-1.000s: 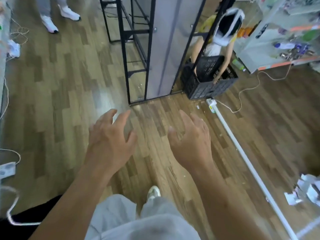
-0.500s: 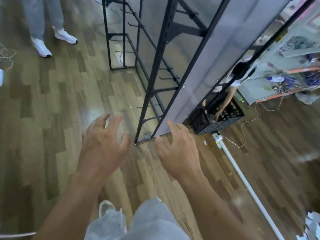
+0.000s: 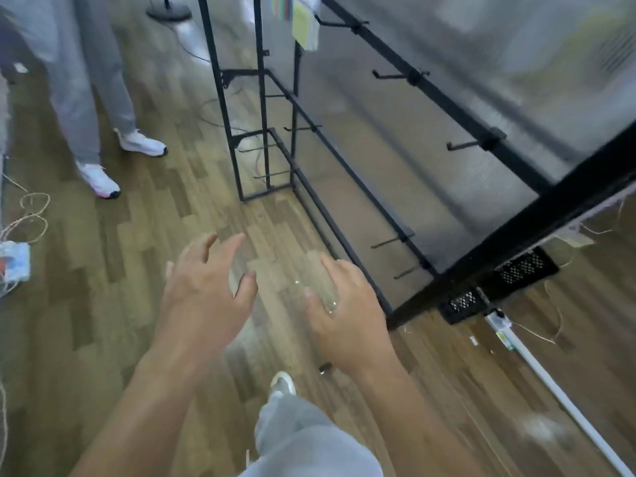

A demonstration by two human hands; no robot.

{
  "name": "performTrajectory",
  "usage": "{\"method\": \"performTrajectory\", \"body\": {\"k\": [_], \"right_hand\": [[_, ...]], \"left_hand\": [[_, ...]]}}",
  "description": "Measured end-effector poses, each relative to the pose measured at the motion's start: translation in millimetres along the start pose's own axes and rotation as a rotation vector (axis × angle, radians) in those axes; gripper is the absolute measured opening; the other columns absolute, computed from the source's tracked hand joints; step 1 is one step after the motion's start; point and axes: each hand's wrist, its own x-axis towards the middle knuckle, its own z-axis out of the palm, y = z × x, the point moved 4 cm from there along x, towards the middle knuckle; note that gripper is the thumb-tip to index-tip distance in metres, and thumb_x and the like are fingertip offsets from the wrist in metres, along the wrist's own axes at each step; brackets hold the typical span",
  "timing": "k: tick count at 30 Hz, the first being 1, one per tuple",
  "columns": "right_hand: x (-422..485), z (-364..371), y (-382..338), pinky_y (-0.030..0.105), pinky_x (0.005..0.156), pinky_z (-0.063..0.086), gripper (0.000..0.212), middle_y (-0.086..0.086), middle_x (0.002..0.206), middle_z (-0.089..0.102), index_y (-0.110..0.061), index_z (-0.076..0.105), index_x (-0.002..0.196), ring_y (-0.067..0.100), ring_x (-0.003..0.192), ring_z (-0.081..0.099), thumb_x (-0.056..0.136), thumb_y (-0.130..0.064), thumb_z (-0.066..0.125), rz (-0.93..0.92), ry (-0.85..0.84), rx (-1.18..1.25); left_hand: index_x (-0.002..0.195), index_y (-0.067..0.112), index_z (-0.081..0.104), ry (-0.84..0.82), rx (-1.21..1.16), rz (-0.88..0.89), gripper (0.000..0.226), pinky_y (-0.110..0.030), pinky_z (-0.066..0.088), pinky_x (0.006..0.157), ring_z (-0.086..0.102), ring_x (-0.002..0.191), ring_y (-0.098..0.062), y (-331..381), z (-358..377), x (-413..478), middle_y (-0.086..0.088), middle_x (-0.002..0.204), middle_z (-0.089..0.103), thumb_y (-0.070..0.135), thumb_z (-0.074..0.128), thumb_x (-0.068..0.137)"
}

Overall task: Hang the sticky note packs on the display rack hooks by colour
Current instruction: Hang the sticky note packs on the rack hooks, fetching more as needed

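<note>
- Nothing is held: the left hand (image 3: 206, 297) and right hand (image 3: 347, 318) are stretched forward at 6 o'clock, fingers loosely spread.
- A small cluster of sticky note packs (image 3: 304, 27), yellowish and striped, is seen hung at 12 o'clock on the display rack (image 3: 516, 228); finer colours are lost to blur.
- The hooks (image 3: 395, 76) from 1 to 3 o'clock are bare, so the task is judged barely begun. No loose packs are in view, and more would have to be fetched.
- A wood-plank floor (image 3: 137, 270) is shown. A black crate (image 3: 516, 270) lies at 4 o'clock, a white rail (image 3: 550, 382) at 5, cables (image 3: 32, 215) at 9 and another person's legs (image 3: 79, 80) at 10.
</note>
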Motion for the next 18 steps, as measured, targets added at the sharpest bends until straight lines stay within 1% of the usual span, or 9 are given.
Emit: {"method": "performTrajectory", "body": {"k": [4, 6, 8, 10, 12, 13, 14, 16, 18], "right_hand": [[95, -5, -39, 0.039, 0.116, 0.028, 0.06, -0.003, 0.153, 0.031, -0.027, 0.03, 0.15, 0.012, 0.14, 0.027, 0.094, -0.042, 0.047, 0.032, 0.059, -0.011], [134, -8, -53, 0.034, 0.116, 0.026, 0.06, -0.004, 0.153, 0.031, -0.029, 0.031, 0.15, 0.01, 0.14, 0.026, 0.094, -0.043, 0.048, 0.05, 0.086, -0.014], [173, -5, -63, 0.028, 0.113, 0.023, 0.059, -0.005, 0.154, 0.03, -0.029, 0.031, 0.15, 0.008, 0.141, 0.025, 0.095, -0.041, 0.049, 0.076, 0.106, -0.03], [212, 1, -71, 0.024, 0.11, 0.022, 0.058, -0.006, 0.154, 0.03, -0.029, 0.031, 0.15, 0.007, 0.14, 0.026, 0.096, -0.04, 0.048, 0.109, 0.123, -0.042], [253, 9, -80, 0.025, 0.11, 0.023, 0.057, -0.009, 0.154, 0.03, -0.03, 0.031, 0.149, 0.006, 0.14, 0.025, 0.096, -0.04, 0.049, 0.137, 0.158, -0.042], [272, 13, -85, 0.026, 0.11, 0.023, 0.057, -0.009, 0.154, 0.03, -0.031, 0.031, 0.149, 0.005, 0.141, 0.025, 0.096, -0.041, 0.049, 0.157, 0.175, -0.039], [291, 18, -92, 0.025, 0.11, 0.023, 0.058, -0.009, 0.154, 0.03, -0.03, 0.031, 0.149, 0.005, 0.141, 0.025, 0.096, -0.04, 0.049, 0.179, 0.188, -0.038], [331, 26, -108, 0.022, 0.106, 0.023, 0.058, -0.009, 0.154, 0.03, -0.029, 0.03, 0.15, 0.006, 0.141, 0.026, 0.096, -0.04, 0.05, 0.227, 0.219, -0.039], [366, 30, -130, 0.023, 0.107, 0.024, 0.057, -0.01, 0.153, 0.031, -0.029, 0.031, 0.15, 0.005, 0.14, 0.027, 0.097, -0.038, 0.05, 0.266, 0.246, -0.023]], "left_hand": [[0.141, 0.025, 0.047, 0.002, 0.029, -0.024, 0.051, -0.052, 0.031, 0.112, 0.035, 0.137, -0.027, -12, -29, 96, -0.009, 0.15, 0.038, 0.032, 0.059, 0.092], [0.14, 0.026, 0.048, -0.011, -0.03, 0.008, 0.051, -0.049, 0.033, 0.111, 0.037, 0.136, -0.024, -16, -37, 139, -0.004, 0.15, 0.038, 0.032, 0.059, 0.091], [0.14, 0.028, 0.049, -0.051, -0.082, 0.052, 0.05, -0.043, 0.035, 0.111, 0.041, 0.134, -0.021, -22, -39, 182, -0.002, 0.149, 0.038, 0.033, 0.059, 0.091], [0.139, 0.029, 0.049, -0.09, -0.093, 0.068, 0.049, -0.039, 0.036, 0.108, 0.052, 0.122, -0.026, -32, -37, 228, 0.0, 0.148, 0.04, 0.035, 0.057, 0.092], [0.139, 0.028, 0.049, -0.101, -0.097, 0.086, 0.049, -0.039, 0.038, 0.105, 0.057, 0.112, -0.031, -46, -36, 277, 0.0, 0.146, 0.042, 0.036, 0.056, 0.092], [0.14, 0.027, 0.049, -0.105, -0.098, 0.097, 0.049, -0.039, 0.037, 0.106, 0.057, 0.114, -0.031, -54, -37, 300, 0.0, 0.146, 0.042, 0.036, 0.055, 0.092], [0.14, 0.027, 0.048, -0.11, -0.094, 0.109, 0.049, -0.039, 0.036, 0.107, 0.054, 0.12, -0.029, -62, -40, 324, -0.001, 0.146, 0.042, 0.035, 0.055, 0.093], [0.141, 0.024, 0.047, -0.128, -0.081, 0.143, 0.049, -0.037, 0.034, 0.109, 0.043, 0.132, -0.023, -76, -48, 373, -0.003, 0.145, 0.043, 0.033, 0.054, 0.093], [0.14, 0.022, 0.049, -0.156, -0.092, 0.175, 0.048, -0.036, 0.034, 0.108, 0.041, 0.133, -0.021, -85, -59, 417, -0.004, 0.144, 0.044, 0.032, 0.054, 0.093]]}}
